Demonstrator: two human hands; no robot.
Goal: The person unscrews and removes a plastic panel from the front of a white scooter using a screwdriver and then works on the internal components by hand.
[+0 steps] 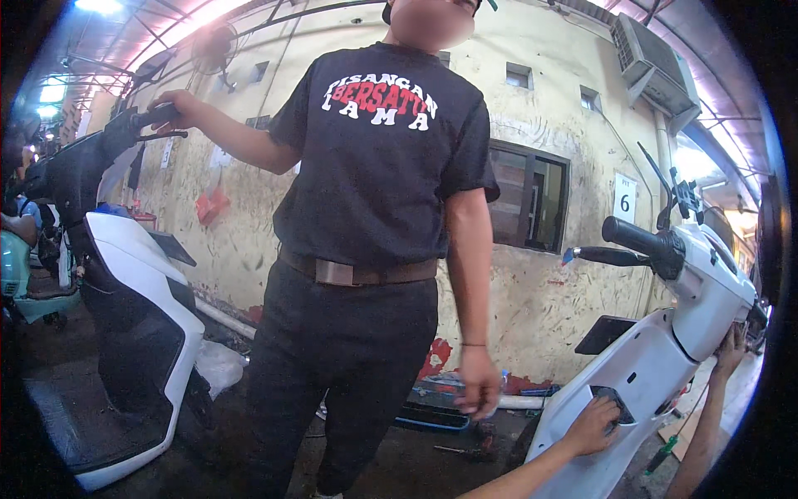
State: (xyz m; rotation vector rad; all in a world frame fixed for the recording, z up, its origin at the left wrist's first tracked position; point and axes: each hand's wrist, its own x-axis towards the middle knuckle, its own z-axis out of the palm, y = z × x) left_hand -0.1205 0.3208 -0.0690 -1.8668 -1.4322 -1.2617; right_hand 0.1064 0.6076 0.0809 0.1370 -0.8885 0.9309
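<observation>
The white scooter (682,295) at the right has a dark recessed part (617,428) on its inner panel. My left hand (594,424) reaches from the lower edge, its curled fingers gripping that part. My right hand (729,353) is raised at the far side of the scooter's front, below the handlebar, with fingers bent round something partly hidden there. A green-handled screwdriver (662,453) lies low between my forearms.
A person in a black T-shirt (366,183) stands before me, holding a second scooter's (141,258) handlebar. Behind are a stained wall (524,308), a white pipe (224,320) and tools (449,449) on the floor. Another person (25,216) is at far left.
</observation>
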